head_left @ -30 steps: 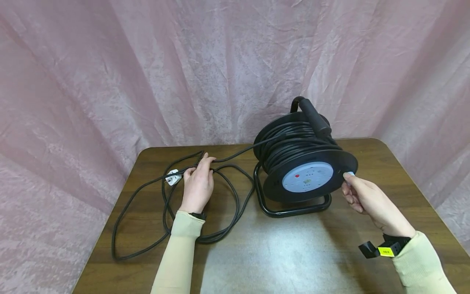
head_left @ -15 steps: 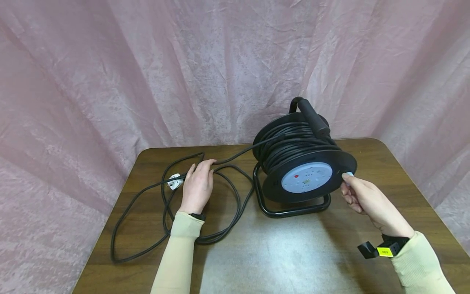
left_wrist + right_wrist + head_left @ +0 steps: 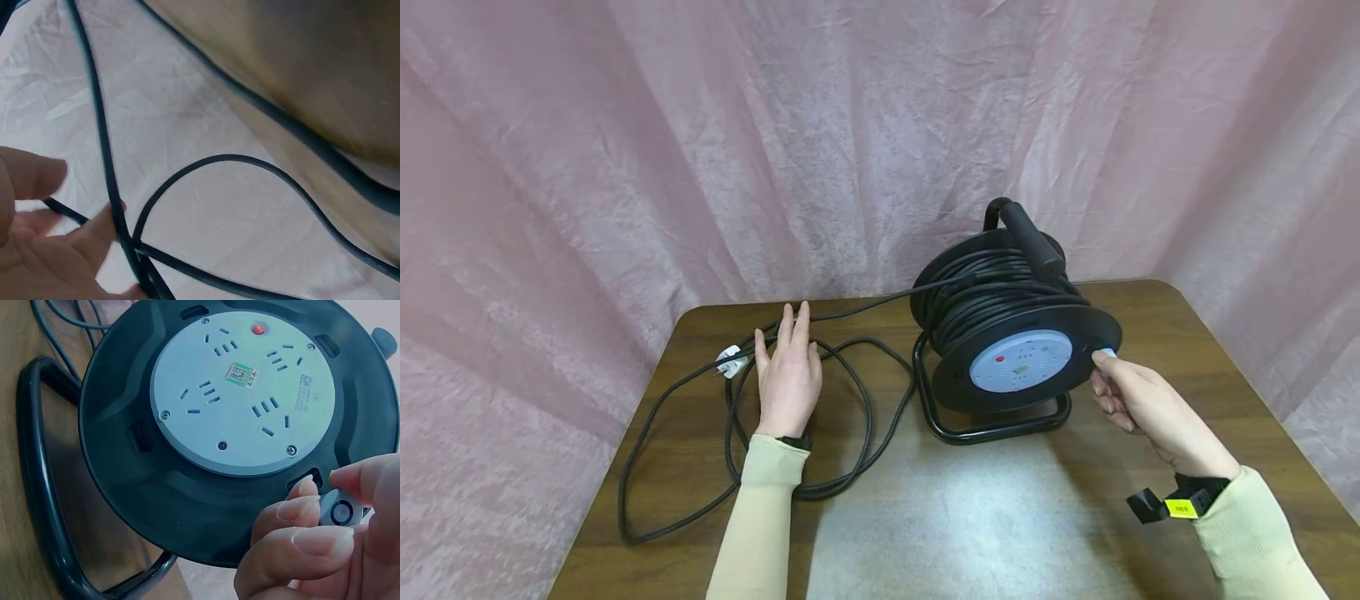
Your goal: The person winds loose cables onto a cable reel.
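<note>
A black cable reel [image 3: 1000, 283] stands on its tubular frame right of centre in the head view. Thumb and fingers of my right hand [image 3: 1138, 400] pinch the small grey crank knob [image 3: 342, 509] on the reel's front disc. My left hand [image 3: 790, 379] lies over the loose black cable [image 3: 880, 304], its fingers straight and spread. In the left wrist view, strands of cable [image 3: 103, 125] pass by the fingertips; whether they touch is hard to tell. Left of that hand lies a white plug [image 3: 732, 362].
Loose cable loops [image 3: 658, 404] spread over the left half of the wooden table [image 3: 1000, 517]. A pale blue socket panel [image 3: 1021, 361] with a red button fills the disc's middle. The reel's carrying handle [image 3: 1033, 237] rises near the pink curtain [image 3: 865, 150] behind the table.
My left hand's fingers have straightened and spread, and the hand has moved slightly left. The white plug has shifted left. My right hand keeps its pinch on the crank knob.
</note>
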A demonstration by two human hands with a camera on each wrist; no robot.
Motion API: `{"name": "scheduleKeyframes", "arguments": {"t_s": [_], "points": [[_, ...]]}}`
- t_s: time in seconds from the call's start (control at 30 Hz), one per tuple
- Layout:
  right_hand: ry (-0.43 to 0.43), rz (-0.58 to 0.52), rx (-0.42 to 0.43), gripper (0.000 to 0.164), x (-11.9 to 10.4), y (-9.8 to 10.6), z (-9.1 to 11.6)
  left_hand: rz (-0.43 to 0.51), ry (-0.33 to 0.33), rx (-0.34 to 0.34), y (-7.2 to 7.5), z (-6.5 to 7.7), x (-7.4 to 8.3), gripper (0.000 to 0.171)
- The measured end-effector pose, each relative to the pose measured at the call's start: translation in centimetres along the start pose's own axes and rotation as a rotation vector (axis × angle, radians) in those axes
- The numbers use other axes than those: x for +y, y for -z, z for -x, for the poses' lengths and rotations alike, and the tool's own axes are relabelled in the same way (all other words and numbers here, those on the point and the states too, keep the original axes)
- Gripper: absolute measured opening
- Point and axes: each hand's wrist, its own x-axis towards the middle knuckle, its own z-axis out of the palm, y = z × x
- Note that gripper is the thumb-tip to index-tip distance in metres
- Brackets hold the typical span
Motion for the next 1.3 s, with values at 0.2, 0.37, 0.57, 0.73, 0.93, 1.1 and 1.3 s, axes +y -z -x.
{"name": "scheduleKeyframes", "arguments": {"t_s": [0.2, 0.37, 0.57, 0.73, 0.93, 1.1, 1.3], "points": [[-0.003, 0.004, 0.0, 0.061, -0.1, 0.1, 0.0, 0.044, 0.081, 0.076, 0.4, -0.2, -0.2, 0.026], [-0.009, 0.015, -0.002, 0.062, -0.2, -0.1, -0.3, 0.047, 0.081, 0.057, 0.3, 0.0, -0.7, 0.022], [-0.004, 0.033, -0.006, 0.062, -0.2, -0.1, -0.1, -0.002, 0.004, -0.196, 1.2, -1.0, -1.2, 0.031], [-0.019, 0.058, -0.014, 0.063, 0.0, 0.2, 0.0, -0.083, -0.077, -0.433, 2.8, -3.5, -2.0, 0.024], [-0.037, 0.079, -0.026, 0.065, 0.3, -0.1, -0.4, -0.15, -0.133, -0.731, 5.0, -6.1, -4.9, 0.024], [-0.049, 0.08, -0.027, 0.066, 0.4, -0.3, -0.5, -0.025, -0.083, -0.946, 7.3, -6.8, -6.6, 0.036], [-0.044, 0.072, -0.018, 0.063, 0.4, -0.2, -0.1, 0.055, -0.08, -0.889, 9.8, -7.8, -7.8, 0.031]]}}
